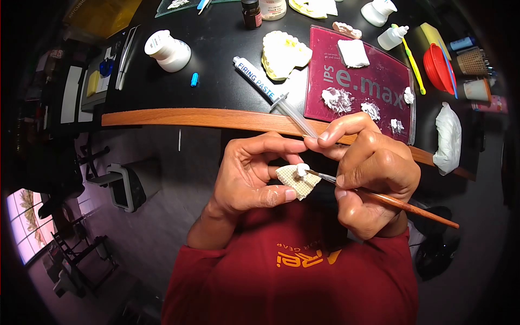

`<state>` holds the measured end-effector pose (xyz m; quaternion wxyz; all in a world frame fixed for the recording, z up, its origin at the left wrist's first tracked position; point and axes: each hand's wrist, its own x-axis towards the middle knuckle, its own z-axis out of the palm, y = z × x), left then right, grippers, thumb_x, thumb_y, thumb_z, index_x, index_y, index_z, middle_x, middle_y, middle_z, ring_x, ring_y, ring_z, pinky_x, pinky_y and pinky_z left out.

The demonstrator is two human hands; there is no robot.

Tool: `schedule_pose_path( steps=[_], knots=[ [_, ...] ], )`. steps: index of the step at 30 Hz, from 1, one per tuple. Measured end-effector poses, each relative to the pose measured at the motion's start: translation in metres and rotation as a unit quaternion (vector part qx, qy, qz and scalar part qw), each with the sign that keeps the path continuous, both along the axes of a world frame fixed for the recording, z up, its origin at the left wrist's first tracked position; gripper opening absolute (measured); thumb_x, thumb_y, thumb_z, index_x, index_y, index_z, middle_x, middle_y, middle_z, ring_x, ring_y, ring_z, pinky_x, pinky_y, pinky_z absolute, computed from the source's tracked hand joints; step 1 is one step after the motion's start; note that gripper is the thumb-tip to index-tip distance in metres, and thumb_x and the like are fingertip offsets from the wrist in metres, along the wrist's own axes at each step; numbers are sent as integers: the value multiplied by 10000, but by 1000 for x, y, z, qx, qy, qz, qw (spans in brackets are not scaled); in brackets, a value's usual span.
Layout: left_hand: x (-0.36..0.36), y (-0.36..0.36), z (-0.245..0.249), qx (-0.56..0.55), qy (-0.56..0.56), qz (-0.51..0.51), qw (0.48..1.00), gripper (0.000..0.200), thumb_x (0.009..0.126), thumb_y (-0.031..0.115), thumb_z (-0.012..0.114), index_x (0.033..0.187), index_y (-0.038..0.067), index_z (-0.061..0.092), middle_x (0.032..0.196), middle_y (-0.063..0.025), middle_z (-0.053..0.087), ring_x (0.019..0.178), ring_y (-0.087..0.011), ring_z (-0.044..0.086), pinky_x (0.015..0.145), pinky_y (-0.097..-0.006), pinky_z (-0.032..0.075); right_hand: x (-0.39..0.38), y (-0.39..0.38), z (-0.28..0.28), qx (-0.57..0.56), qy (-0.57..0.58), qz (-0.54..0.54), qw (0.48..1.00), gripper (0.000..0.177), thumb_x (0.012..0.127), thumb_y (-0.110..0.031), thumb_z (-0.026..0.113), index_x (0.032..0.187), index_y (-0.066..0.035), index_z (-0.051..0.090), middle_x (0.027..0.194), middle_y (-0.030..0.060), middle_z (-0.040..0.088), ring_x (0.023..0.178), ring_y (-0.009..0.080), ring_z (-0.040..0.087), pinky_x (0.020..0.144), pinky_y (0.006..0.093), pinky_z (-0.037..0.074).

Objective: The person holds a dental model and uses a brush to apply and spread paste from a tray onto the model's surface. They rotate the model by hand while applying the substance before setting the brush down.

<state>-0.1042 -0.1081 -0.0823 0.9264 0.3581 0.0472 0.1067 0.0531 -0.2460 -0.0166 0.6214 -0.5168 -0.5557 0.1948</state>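
Between the thumb and fingers of my left hand (252,173) is a small cream honeycomb firing tray (295,181), held in front of my chest. A small white tooth-shaped piece (302,169) sits on its upper part. My right hand (376,176) grips a fine brush (401,203) with a reddish-brown wooden handle. The brush tip points left and meets the white piece, or lies right beside it. Past my fingertips, a syringe (259,81) labelled "FIRING PASTE" lies across the table's wooden edge.
A maroon "IPS e.max" slab (319,59) carries smears of white paste (337,101). Around it are a yellowish dental cast (283,54), a white jar (168,51), a blue cap (194,79), a dropper bottle (391,38), a red dish (437,67) and crumpled white tissue (447,140).
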Motion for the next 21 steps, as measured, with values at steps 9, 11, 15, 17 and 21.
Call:
schedule_pose_path(
  steps=[9,11,15,17,21],
  knots=[
    [-1,1,0,-1,2,-2,1000,577,705,-91,768,1245,-86,563,1035,-128,611,962,-191,665,860,-312,589,-1,0,-1,-2,1,0,1000,148,579,52,515,711,-13,515,656,73,515,879,308,571,856,485,594],
    [-1,1,-1,-2,-1,-2,1000,576,707,-97,762,1247,-87,561,1037,-130,611,964,-194,666,862,-314,588,-1,-1,-1,-3,1,0,1000,145,581,51,517,710,-14,514,656,74,515,877,306,571,857,483,593],
    [0,1,-1,-3,-6,-2,1000,573,711,-102,755,1249,-89,557,1043,-136,613,968,-201,670,867,-318,587,-1,-1,-1,1,7,-3,1000,141,584,47,518,711,-14,517,659,74,519,881,307,573,856,481,594],
    [-1,1,-1,-5,-6,-3,1000,574,712,-101,756,1250,-90,556,1046,-138,614,969,-204,672,868,-319,587,-1,0,-1,0,5,-2,1000,141,584,46,518,712,-14,519,660,75,521,884,308,574,855,481,594],
    [0,1,0,-8,-4,-3,1000,578,712,-97,759,1252,-91,554,1048,-140,615,968,-207,674,868,-320,587,0,-1,0,-4,1,1,1000,139,587,46,519,713,-12,521,663,75,523,884,308,575,855,483,595]
  ],
)
